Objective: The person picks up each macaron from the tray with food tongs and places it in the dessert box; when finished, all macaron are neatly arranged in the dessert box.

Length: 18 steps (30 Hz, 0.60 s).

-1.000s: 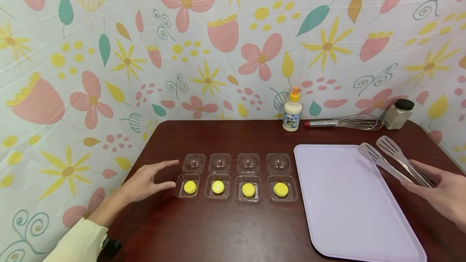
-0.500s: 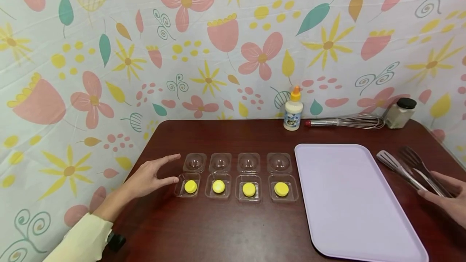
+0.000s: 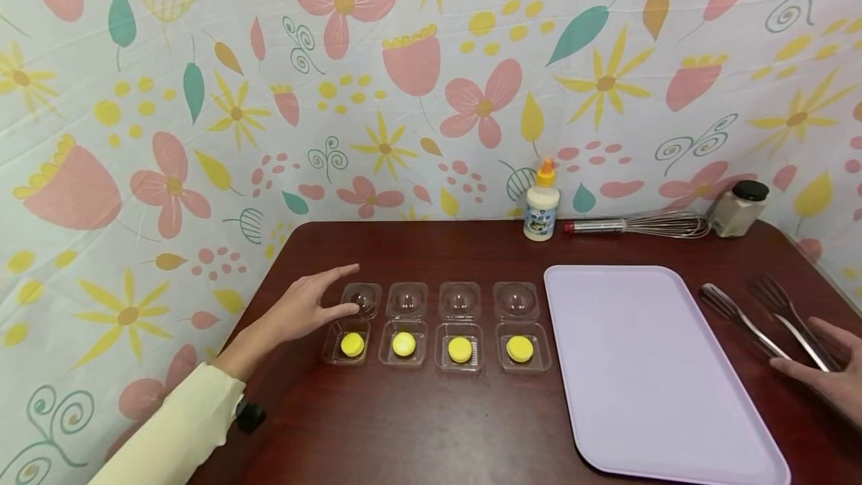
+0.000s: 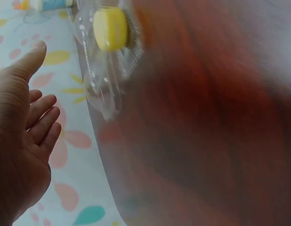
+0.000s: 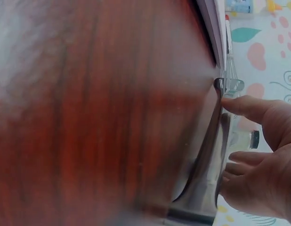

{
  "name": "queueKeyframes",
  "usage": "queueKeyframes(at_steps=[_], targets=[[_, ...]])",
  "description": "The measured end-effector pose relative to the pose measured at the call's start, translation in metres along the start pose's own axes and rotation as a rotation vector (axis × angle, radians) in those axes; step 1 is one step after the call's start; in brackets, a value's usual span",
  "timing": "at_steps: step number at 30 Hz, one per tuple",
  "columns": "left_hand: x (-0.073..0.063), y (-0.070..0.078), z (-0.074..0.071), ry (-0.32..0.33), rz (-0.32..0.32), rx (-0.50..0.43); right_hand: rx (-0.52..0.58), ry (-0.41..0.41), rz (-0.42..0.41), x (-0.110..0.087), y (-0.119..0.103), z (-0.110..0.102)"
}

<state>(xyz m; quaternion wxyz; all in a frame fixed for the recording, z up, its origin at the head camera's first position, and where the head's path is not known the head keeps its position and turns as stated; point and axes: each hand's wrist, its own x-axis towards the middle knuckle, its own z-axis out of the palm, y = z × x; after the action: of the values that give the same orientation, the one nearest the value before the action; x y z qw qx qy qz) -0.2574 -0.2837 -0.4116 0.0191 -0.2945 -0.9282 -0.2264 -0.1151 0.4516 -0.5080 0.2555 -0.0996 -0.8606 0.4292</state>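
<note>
My left hand [image 3: 301, 307] reaches over the left end of a row of clear plastic boxes, fingers spread and holding nothing. Each box stands with its domed lid [image 3: 361, 299] folded back and a yellow macaron [image 3: 352, 345] in its base. In the left wrist view a macaron [image 4: 110, 28] shows beyond the thumb. My right hand [image 3: 824, 369] is beside metal tongs [image 3: 795, 328] right of the tray, thumb and fingers apart around their spread arms. In the right wrist view the thumb tip is right at the tongs [image 5: 202, 155], with the other fingers loosely bent behind.
A pale lilac tray [image 3: 646, 365] lies between the boxes and the tongs. Along the back edge of the dark red table [image 3: 404, 425] are a white bottle with an orange tip [image 3: 541, 204], a whisk [image 3: 640, 224] and a black-lidded jar [image 3: 741, 208]. A flowered cloth [image 3: 431, 81] hangs behind.
My right hand has carried the tongs right, off the tray's edge, and its thumb and fingers have spread. My left hand has moved right and away from me, over the first lid.
</note>
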Motion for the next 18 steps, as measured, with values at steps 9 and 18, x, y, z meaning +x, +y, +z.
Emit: queueKeyframes(at_steps=[9, 18], targets=[[0.052, 0.029, 0.011, -0.043, 0.021, 0.002, -0.401, -0.165, 0.054, 0.013, -0.063, 0.002], [0.109, 0.067, 0.043, -0.134, 0.037, -0.015, -0.217, -0.389, -0.203, 0.006, -0.123, 0.046]])
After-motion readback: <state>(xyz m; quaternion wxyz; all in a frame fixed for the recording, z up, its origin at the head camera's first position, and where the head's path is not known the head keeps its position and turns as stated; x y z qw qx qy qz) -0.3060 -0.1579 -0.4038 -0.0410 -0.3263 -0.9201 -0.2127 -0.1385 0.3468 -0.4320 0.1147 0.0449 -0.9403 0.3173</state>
